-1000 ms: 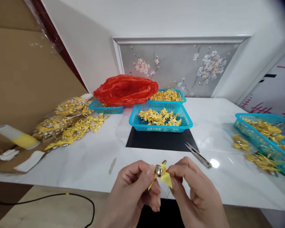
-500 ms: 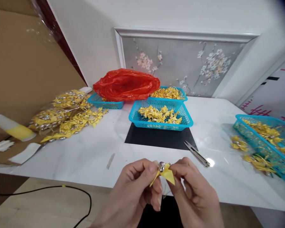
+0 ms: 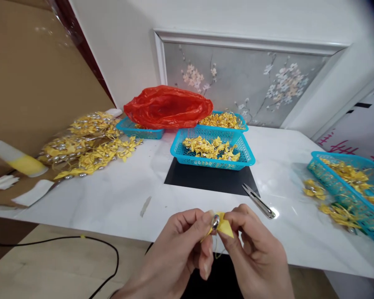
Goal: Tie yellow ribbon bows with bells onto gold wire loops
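My left hand (image 3: pixel 180 249) and my right hand (image 3: pixel 255 253) meet at the near edge of the white table (image 3: pixel 112 199). Between their fingertips they pinch a small yellow ribbon bow with a silver bell (image 3: pixel 220 224); a thin gold thread hangs below it. The left thumb and forefinger press the bell side, the right fingers hold the yellow ribbon end. A pair of small thread snips (image 3: pixel 258 201) lies on the table just beyond my right hand.
A blue basket (image 3: pixel 212 151) of yellow bows stands on a black mat (image 3: pixel 210 180). Behind it are two more baskets and a red plastic bag (image 3: pixel 168 107). A heap of bows (image 3: pixel 87 147) lies at left, another blue basket (image 3: pixel 352 182) at right. A black cable (image 3: pixel 65 241) crosses the floor.
Both hands have kept hold of the bow and turned it slightly; the bell now faces more to the left. The view has drifted a little to the left and down.
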`<state>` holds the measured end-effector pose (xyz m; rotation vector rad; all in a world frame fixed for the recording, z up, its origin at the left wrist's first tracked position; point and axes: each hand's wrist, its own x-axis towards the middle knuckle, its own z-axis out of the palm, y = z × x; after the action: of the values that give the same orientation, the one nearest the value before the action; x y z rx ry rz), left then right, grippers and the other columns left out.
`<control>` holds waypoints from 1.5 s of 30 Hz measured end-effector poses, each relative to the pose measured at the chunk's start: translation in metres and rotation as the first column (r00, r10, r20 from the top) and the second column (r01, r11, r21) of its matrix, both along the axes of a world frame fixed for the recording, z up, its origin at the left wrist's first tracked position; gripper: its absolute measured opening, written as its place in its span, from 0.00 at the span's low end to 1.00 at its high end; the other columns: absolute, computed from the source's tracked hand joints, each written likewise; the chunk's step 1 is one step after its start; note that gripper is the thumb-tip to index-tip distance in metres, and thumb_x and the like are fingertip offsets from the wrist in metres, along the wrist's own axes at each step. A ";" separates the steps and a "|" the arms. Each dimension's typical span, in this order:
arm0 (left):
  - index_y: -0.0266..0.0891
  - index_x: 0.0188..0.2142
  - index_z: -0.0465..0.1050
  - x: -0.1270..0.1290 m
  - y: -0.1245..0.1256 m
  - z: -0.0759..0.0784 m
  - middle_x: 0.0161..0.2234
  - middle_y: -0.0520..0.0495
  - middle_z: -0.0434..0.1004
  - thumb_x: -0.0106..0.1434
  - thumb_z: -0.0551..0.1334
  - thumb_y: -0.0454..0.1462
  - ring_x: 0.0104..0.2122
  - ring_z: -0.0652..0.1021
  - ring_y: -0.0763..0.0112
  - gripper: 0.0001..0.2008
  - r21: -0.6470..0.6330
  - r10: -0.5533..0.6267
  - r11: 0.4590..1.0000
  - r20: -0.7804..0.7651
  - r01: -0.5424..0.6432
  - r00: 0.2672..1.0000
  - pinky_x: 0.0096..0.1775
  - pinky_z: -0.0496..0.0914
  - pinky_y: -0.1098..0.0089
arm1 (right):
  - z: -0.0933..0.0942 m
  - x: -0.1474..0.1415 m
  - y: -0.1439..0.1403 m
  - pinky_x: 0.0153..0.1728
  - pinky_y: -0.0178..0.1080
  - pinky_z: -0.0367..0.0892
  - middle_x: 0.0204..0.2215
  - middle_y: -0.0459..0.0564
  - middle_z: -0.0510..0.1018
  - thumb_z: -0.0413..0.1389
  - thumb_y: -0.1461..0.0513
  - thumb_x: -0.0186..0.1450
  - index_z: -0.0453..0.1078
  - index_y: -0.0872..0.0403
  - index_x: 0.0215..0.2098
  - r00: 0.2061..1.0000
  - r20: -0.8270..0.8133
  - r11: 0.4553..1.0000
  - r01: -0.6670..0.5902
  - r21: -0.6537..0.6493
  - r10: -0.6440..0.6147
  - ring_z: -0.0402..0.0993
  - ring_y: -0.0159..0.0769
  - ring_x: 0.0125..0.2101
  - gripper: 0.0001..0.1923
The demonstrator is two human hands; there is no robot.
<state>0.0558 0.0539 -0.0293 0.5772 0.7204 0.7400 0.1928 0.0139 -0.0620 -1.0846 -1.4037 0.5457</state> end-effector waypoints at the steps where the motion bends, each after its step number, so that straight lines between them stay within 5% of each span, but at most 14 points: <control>1: 0.35 0.21 0.73 0.000 -0.001 0.000 0.14 0.57 0.69 0.54 0.73 0.47 0.10 0.64 0.85 0.19 0.002 -0.013 1.000 -0.006 0.013 1.000 0.15 0.63 0.83 | 0.001 0.000 -0.001 0.25 0.30 0.65 0.26 0.44 0.67 0.53 0.67 0.68 0.72 0.50 0.37 1.000 -0.015 1.000 0.004 -0.016 -0.004 0.67 0.30 0.26 0.07; 5: 0.36 0.25 0.73 0.000 -0.005 0.005 0.17 0.55 0.71 0.62 0.67 0.46 0.14 0.68 0.82 0.17 0.123 -0.026 0.992 -0.103 0.039 0.994 0.20 0.66 0.82 | 0.005 0.003 -0.003 0.26 0.32 0.65 0.26 0.44 0.64 0.53 0.63 0.70 0.71 0.52 0.33 0.995 -0.084 0.987 -0.062 -0.149 0.050 0.66 0.30 0.25 0.07; 10: 0.48 0.45 0.77 -0.004 -0.005 0.008 0.36 0.52 0.76 0.63 0.66 0.45 0.28 0.77 0.73 0.12 0.427 0.128 0.904 -0.195 -0.033 0.972 0.34 0.76 0.73 | 0.008 0.004 -0.004 0.27 0.34 0.66 0.28 0.45 0.64 0.52 0.61 0.71 0.69 0.53 0.32 0.985 -0.149 0.970 -0.116 -0.213 0.085 0.66 0.31 0.27 0.09; 14: 0.47 0.38 0.82 -0.006 0.002 0.009 0.38 0.51 0.76 0.63 0.67 0.36 0.32 0.76 0.72 0.05 0.523 0.089 0.850 -0.258 0.062 0.962 0.36 0.74 0.74 | 0.008 -0.001 -0.004 0.25 0.33 0.63 0.27 0.44 0.65 0.53 0.63 0.71 0.73 0.51 0.38 0.982 -0.174 0.983 -0.096 -0.159 0.068 0.66 0.30 0.26 0.07; 20: 0.48 0.37 0.84 -0.008 0.002 0.008 0.34 0.53 0.77 0.60 0.70 0.35 0.34 0.74 0.72 0.06 0.513 0.098 0.855 -0.311 0.080 0.945 0.36 0.71 0.78 | 0.006 -0.007 -0.007 0.27 0.35 0.61 0.27 0.45 0.67 0.55 0.63 0.70 0.76 0.49 0.40 0.984 -0.178 0.994 0.001 -0.111 -0.021 0.65 0.32 0.28 0.08; 25: 0.47 0.37 0.85 -0.010 0.000 0.002 0.31 0.53 0.78 0.57 0.72 0.35 0.31 0.73 0.74 0.07 0.487 0.116 0.872 -0.295 0.044 0.948 0.35 0.70 0.78 | 0.006 -0.008 -0.007 0.28 0.36 0.63 0.28 0.47 0.67 0.53 0.63 0.71 0.77 0.48 0.41 0.977 -0.214 0.995 -0.031 -0.091 0.011 0.65 0.34 0.29 0.09; 33: 0.45 0.37 0.85 -0.010 0.002 0.000 0.27 0.53 0.81 0.53 0.76 0.37 0.29 0.75 0.76 0.10 0.277 0.040 0.961 -0.161 0.006 0.986 0.36 0.72 0.78 | 0.002 -0.003 -0.006 0.27 0.35 0.63 0.28 0.46 0.66 0.53 0.63 0.71 0.78 0.47 0.40 0.963 -0.259 0.989 -0.102 -0.103 0.073 0.65 0.33 0.29 0.10; 45: 0.43 0.35 0.86 -0.006 0.006 -0.002 0.25 0.52 0.83 0.51 0.77 0.35 0.26 0.77 0.78 0.11 0.128 0.026 0.992 -0.034 -0.022 0.999 0.32 0.72 0.80 | -0.004 0.009 -0.002 0.28 0.35 0.64 0.29 0.45 0.65 0.51 0.65 0.72 0.75 0.48 0.45 0.975 -0.144 0.977 -0.183 -0.110 0.167 0.66 0.33 0.30 0.12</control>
<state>0.0502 0.0601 -0.0317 0.7001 0.7174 0.8039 0.2021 0.0114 -0.0664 -1.0062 -1.3692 0.8276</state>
